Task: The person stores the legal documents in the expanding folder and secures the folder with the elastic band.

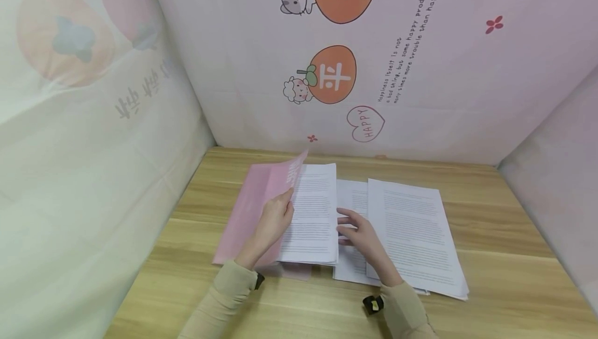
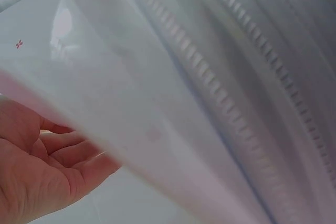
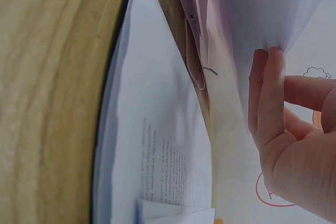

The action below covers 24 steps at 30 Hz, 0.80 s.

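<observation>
A pink folder (image 1: 254, 199) lies at the left of the table with its cover lifted. My left hand (image 1: 276, 217) grips the cover's free edge; in the left wrist view its fingers (image 2: 73, 156) curl at the pink edge. Printed sheets (image 1: 310, 209) show beside the raised cover. At the right edge of these sheets, my right hand (image 1: 358, 232) pinches the paper, its fingertips on the edge in the right wrist view. Below that hand lies a stack of printed paper (image 1: 348, 266), partly covered by another stack (image 1: 416, 230) set at a slant.
The wooden table (image 1: 504, 276) runs up to a white printed cloth (image 1: 434, 121) at the back, with cloth sides left and right. A pale flap (image 1: 296, 271) sticks out below the folder. Dark bands (image 1: 374, 304) sit at both wrists.
</observation>
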### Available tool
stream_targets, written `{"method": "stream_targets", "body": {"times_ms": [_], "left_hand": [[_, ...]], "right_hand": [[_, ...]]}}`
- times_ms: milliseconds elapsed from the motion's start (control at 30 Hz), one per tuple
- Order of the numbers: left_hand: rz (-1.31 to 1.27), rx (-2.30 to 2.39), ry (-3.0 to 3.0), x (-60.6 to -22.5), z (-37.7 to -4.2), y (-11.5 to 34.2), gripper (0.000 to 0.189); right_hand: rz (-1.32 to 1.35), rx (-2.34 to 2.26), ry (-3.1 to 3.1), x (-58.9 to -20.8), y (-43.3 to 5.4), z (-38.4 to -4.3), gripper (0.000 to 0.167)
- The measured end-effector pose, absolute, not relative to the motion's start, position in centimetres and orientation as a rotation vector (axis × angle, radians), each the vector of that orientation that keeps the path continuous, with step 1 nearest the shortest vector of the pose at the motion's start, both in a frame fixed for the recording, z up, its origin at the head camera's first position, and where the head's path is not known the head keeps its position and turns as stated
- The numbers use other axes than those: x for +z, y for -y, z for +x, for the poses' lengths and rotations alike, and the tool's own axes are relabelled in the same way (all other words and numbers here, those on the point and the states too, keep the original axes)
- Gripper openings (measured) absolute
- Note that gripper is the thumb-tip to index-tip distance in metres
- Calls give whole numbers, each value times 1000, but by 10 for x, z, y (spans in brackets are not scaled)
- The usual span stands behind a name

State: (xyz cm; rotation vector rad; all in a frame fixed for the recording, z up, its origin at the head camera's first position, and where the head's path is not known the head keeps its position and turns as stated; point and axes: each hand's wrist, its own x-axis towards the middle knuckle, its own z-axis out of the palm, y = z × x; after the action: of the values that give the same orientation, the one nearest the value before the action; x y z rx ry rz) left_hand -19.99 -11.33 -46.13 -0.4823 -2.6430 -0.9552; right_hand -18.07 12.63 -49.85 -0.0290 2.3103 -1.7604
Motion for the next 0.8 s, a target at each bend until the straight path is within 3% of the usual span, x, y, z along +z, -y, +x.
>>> {"method": "stream_targets", "body": {"times_ms": [800], "left_hand": [[-507, -948, 2610, -463, -199, 110, 39]], "right_hand": [[-74, -1813, -2256, -497, -106, -188, 54]]}}
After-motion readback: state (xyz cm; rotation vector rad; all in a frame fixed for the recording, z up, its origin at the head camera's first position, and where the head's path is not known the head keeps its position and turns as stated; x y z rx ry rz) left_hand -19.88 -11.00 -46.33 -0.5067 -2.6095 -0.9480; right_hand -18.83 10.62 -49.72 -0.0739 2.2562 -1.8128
